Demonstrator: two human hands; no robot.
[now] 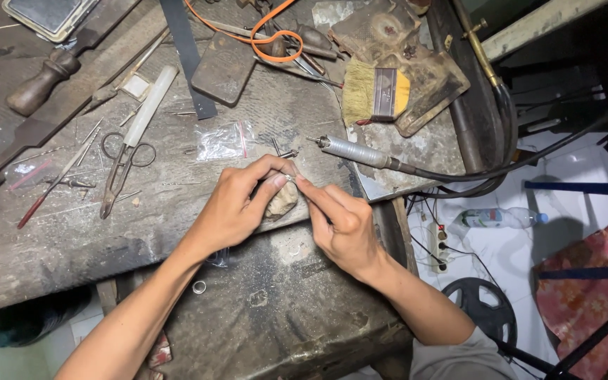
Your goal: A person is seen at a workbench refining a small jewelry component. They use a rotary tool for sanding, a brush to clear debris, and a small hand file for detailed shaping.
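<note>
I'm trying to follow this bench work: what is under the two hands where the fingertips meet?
Under the left hand and right hand a pale, lumpy bench peg juts from the workbench. They pinch a tiny silvery piece; the fingers cover most of it.

The bench is showing worn, rough, matt grey wood, scratched and dusty. The rotary tool is gleaming as smooth brushed metal on a black rubbery hose. The scissors are looking like dull, tarnished metal. The brush is showing yellowish bristles under a shiny metal band. The small bag is glinting as clear glossy plastic.
</note>
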